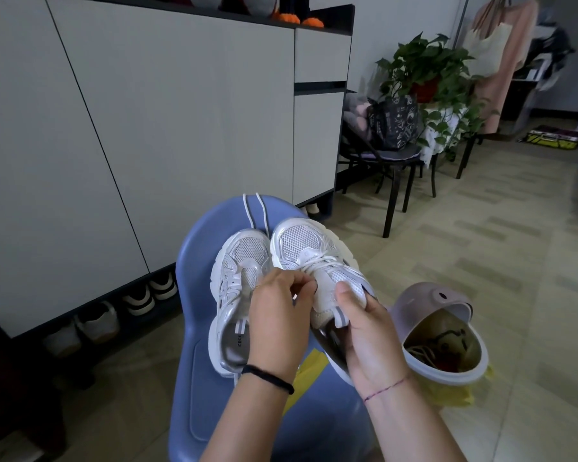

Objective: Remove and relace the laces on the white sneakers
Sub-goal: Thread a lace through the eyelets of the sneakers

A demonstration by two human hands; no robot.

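Chair [194, 261] of blue plastic stands by a pale cabinet [181, 111], on tiled floor [481, 245].
At the seat's middle your right hand [371, 338] grips the right sneaker [307, 251] and hides its heel; your left hand [277, 315] pinches its laces [317, 261]. The left sneaker [237, 288] touches it, and a loose lace [247, 211] lies at the far edge.

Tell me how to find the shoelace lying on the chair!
Look at the blue plastic chair in the middle. Beyond the toes of the two white mesh sneakers there lies the white shoelace, two thin strands on blue plastic, not crisscrossed over a shoe.
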